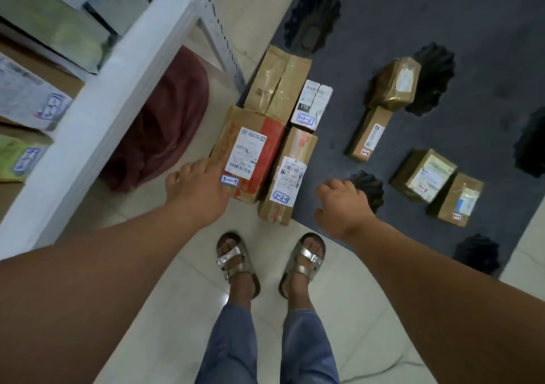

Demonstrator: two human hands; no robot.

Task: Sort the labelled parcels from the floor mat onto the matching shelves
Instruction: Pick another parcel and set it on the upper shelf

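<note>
**Hands down over the parcel pile at the mat's edge**

So, looking straight down here. The left hand [198, 190] sits in the middle of the frame with its fingers spread loose and open, fingertips right at the near-left corner of the red-and-brown parcel [250, 153], the one with the little tag reading 3-1-9. Can't tell if it's really touching the box or just above it. The right hand [343, 206] is right of centre, fingers curled in toward the palm, holding nothing, hovering over the dark mat [442, 15].

Just right of that first box, touching it, is the long brown parcel [290, 177] tagged 3-2-something (last digit too blurry). Above those two, the small white box [311, 105] marked 3-1-6 sits beside a bigger taped brown box [277, 81]. More parcels are scattered well apart on the mat at the right of the frame, including a slim carton [370, 134].

The white shelf [97, 124] runs down the upper left with labelled boxes on it, and a dark red cloth bundle [165, 124] lies on the tile under it. Silver sandals [271, 258] at bottom centre.
</note>
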